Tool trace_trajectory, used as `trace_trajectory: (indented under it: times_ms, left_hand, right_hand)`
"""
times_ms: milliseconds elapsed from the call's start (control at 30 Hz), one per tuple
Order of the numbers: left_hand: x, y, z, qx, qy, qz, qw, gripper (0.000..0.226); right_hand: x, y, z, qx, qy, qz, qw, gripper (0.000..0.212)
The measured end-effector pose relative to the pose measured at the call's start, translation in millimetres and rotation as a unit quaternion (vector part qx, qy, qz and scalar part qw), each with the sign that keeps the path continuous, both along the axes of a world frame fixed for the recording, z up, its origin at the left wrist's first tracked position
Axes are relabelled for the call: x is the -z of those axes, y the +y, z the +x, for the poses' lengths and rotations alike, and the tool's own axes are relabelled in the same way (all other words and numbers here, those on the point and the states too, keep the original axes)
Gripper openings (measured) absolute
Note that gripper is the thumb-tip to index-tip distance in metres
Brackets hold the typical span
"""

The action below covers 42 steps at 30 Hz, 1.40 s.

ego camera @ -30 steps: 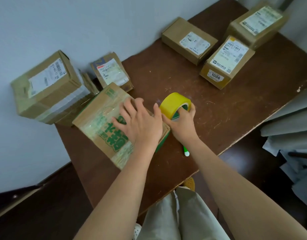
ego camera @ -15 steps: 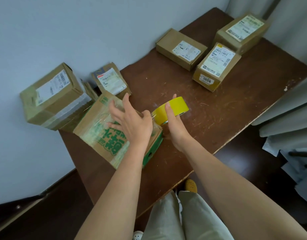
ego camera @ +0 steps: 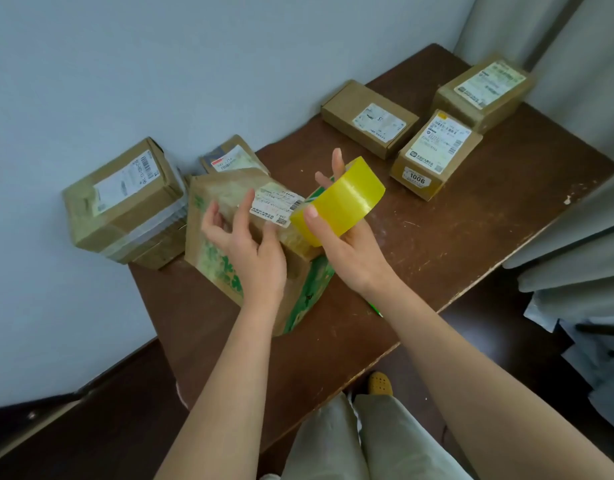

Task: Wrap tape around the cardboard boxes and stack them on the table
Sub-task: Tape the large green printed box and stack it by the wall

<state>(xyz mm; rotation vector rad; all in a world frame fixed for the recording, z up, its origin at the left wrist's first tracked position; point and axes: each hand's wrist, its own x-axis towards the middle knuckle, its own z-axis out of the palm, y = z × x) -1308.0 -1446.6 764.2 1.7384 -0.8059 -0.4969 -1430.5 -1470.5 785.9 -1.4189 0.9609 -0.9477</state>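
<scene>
A room at home, used for packing parcels.
I stood at a scuffed brown table [ego camera: 506, 209] pushed into a pale wall [ego camera: 160, 64], labelled boxes [ego camera: 433, 157] scattered on it, a curtain [ego camera: 575, 230] beside me, dark wood floor [ego camera: 91, 427] underfoot.

— How many cardboard boxes did you count?

— Six. One box with green print [ego camera: 264, 251] stood at the near side of the table [ego camera: 471, 237], one large taped box [ego camera: 125, 202] sat at the far left against the wall, and one small box [ego camera: 232, 159] was half hidden behind the green-printed one.

— And the other three?

— At the far right: a flat box [ego camera: 369, 117], a box marked 1006 [ego camera: 437, 155] and a box in the corner [ego camera: 485, 91].

— Tape?

— One yellow roll [ego camera: 340, 202].

— Hands?

— Two, a left hand [ego camera: 250, 247] and a right hand [ego camera: 347, 251]. One yellow shoe [ego camera: 380, 383] showed below the table, too.
</scene>
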Motion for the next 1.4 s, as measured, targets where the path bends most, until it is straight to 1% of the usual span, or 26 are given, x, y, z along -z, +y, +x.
trace_trajectory:
  times_ms: [100,167,233,267,333,400,433,533,600,667,700,733,767,800,867,900,933,967,1033,1067,1133,1167,1233,1267,1333,1400]
  left_hand:
    - [3.2,16.4,5.3,-0.013,0.009,0.002,1.000,0.039]
    - [1.8,27.4,10.9,-0.057,-0.023,0.035,0.998,0.030]
    - [-8.5,25.4,22.2,-0.129,-0.106,0.140,0.976,0.015]
    - [-13.6,19.3,30.6,-0.146,-0.154,0.195,0.958,0.015]
    - [-19.2,1.8,47.9,-0.122,-0.220,0.260,0.932,0.027]
    - [-16.8,-12.1,57.0,-0.061,-0.259,0.304,0.915,0.048]
    - [-13.2,-14.8,59.0,-0.030,-0.276,0.328,0.903,0.059]
    - [-8.8,-13.4,62.7,0.035,-0.306,0.384,0.870,0.085]
    - [-11.0,-5.5,65.9,0.057,-0.307,0.399,0.863,0.093]
    - [-10.0,5.9,68.5,0.069,-0.290,0.415,0.859,0.104]
    - [-7.5,14.8,69.2,0.067,-0.281,0.422,0.859,0.108]
    - [-2.7,25.0,70.6,0.066,-0.273,0.425,0.861,0.110]
    - [2.0,36.5,72.5,0.065,-0.263,0.422,0.865,0.108]
    - [7.0,48.5,74.0,0.062,-0.254,0.417,0.871,0.104]
    - [15.4,66.7,76.8,0.047,-0.264,0.410,0.872,0.099]
    - [18.5,70.0,77.8,0.044,-0.286,0.411,0.864,0.098]
    - [20.2,70.5,78.8,0.046,-0.309,0.412,0.856,0.098]
    - [19.9,68.3,79.5,0.051,-0.328,0.414,0.847,0.098]
    - [15.8,58.2,78.3,0.054,-0.337,0.417,0.843,0.095]
    - [13.8,50.7,76.6,0.038,-0.312,0.418,0.852,0.092]
    - [11.4,34.4,70.0,-0.028,-0.235,0.425,0.873,0.084]
    - [12.7,28.1,66.1,-0.055,-0.218,0.424,0.877,0.081]
    - [21.1,25.7,58.3,-0.072,-0.243,0.418,0.872,0.077]
    - [26.8,26.7,56.9,-0.070,-0.263,0.413,0.869,0.078]
    - [33.6,29.3,57.9,-0.063,-0.291,0.409,0.863,0.079]
    - [34.6,29.5,60.0,-0.059,-0.306,0.410,0.857,0.080]
  right_hand:
    - [-1.6,2.4,0.8,-0.031,0.027,-0.012,0.999,0.078]
    - [-7.9,7.0,3.2,-0.061,0.035,-0.003,0.998,0.072]
    - [-10.9,9.9,6.7,-0.098,0.058,-0.003,0.993,0.061]
    - [-12.0,10.4,8.1,-0.109,0.067,-0.001,0.992,0.051]
    - [-14.9,10.8,9.9,-0.106,0.074,0.010,0.992,0.043]
    - [-13.9,10.2,11.9,-0.098,0.061,0.038,0.993,0.037]
    - [-14.8,9.4,13.0,-0.092,0.069,0.056,0.992,0.039]
    - [-9.9,4.4,15.2,-0.076,0.059,0.086,0.992,0.065]
    - [-6.3,5.3,18.4,-0.080,0.057,0.096,0.991,0.074]
    - [0.3,9.2,20.0,-0.094,0.082,0.070,0.990,0.075]
    - [2.3,10.4,19.4,-0.094,0.098,0.046,0.990,0.068]
    - [0.7,9.0,17.9,-0.077,0.122,0.024,0.989,0.055]
    - [-0.4,4.4,15.8,-0.041,0.156,-0.001,0.987,0.046]
    - [0.5,-2.1,12.7,-0.008,0.202,-0.041,0.978,0.048]
    - [3.9,-16.1,9.9,-0.010,0.257,-0.093,0.962,0.075]
    - [3.9,-20.7,11.2,-0.028,0.263,-0.079,0.961,0.083]
    - [3.3,-22.4,12.0,-0.044,0.262,-0.052,0.963,0.086]
    - [4.6,-23.7,13.1,-0.054,0.252,-0.032,0.966,0.081]
    - [6.5,-28.1,13.2,-0.055,0.230,-0.016,0.971,0.058]
    - [7.2,-31.1,12.9,-0.048,0.226,-0.008,0.973,0.054]
    - [10.3,-36.6,11.7,-0.026,0.207,0.014,0.978,0.063]
    - [12.0,-40.0,10.5,-0.018,0.193,0.023,0.981,0.061]
    - [18.3,-47.0,8.2,-0.010,0.159,0.030,0.987,0.049]
    - [22.5,-51.0,5.6,-0.005,0.150,0.028,0.988,0.052]
    - [25.9,-56.6,3.5,0.005,0.169,0.016,0.986,0.075]
    - [28.5,-61.0,5.1,-0.003,0.189,0.001,0.982,0.083]
